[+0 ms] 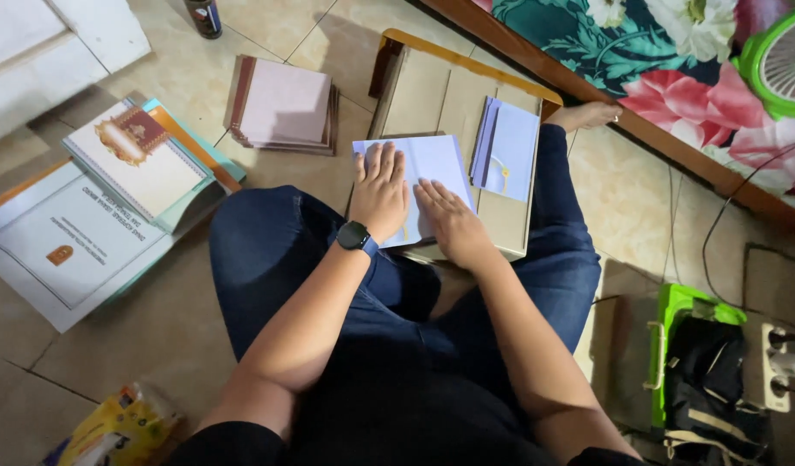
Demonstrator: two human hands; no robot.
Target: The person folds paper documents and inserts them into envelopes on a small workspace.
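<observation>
Pale blue card lies flat on the wooden board, which rests across the person's lap as they sit on the tiled floor. The card looks folded, with its crease edge to the right; I cannot tell how many layers it has.

Left hand: palm down on the left part of the card, fingers extended and slightly spread, pressing, gripping nothing. Black watch on that wrist.
Right hand: palm down on the lower right part, fingers straight and close together, also flat, nothing pinched.

Handling judgement: thin card stock, light, fairly stiff across the flat but easily creased or dog-eared at the corners. The surface looks smooth, so it may slide on the board under a light push. Best taken at a free edge, thumb under and fingers over; the upper edge and upper right corner are uncovered.

Just right of the card, touching or nearly so: small stack of blue cards with a yellow detail. Left of the board, on the floor: pile of pinkish cards. Further left: printed booklets. Far right: green fan, power strip.
</observation>
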